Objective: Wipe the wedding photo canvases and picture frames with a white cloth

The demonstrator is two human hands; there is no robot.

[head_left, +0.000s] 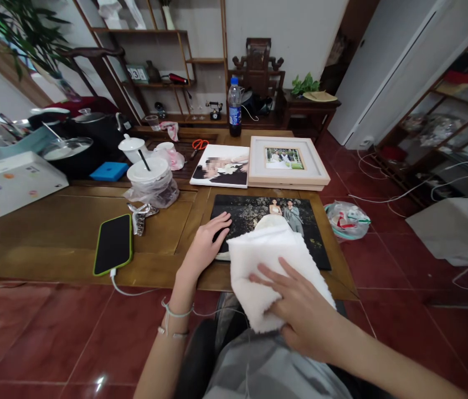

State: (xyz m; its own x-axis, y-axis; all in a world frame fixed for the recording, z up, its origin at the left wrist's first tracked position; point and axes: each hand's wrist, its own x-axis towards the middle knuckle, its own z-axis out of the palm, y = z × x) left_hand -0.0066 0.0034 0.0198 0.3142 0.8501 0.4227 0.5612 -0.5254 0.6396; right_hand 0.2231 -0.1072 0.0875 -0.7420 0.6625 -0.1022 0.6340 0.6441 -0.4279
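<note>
A dark photo panel (242,213) of a couple in wedding clothes lies flat at the table's front edge. My left hand (211,244) rests on its left side, fingers stretched out and holding nothing. A folded white fluffy cloth (258,249) covers the panel's lower middle and hangs over the near edge. My right hand (296,299) is on the cloth with some fingers spread across its top, holding it. Whatever part of the picture is under the cloth is hidden.
Behind the panel lie a white framed photo (320,174) and a canvas print (240,177). A cola bottle (234,105), orange-handled scissors (199,145), a lidded cup (150,170) in plastic and a charging phone (113,244) stand or lie around. A bagged bin (346,220) is right.
</note>
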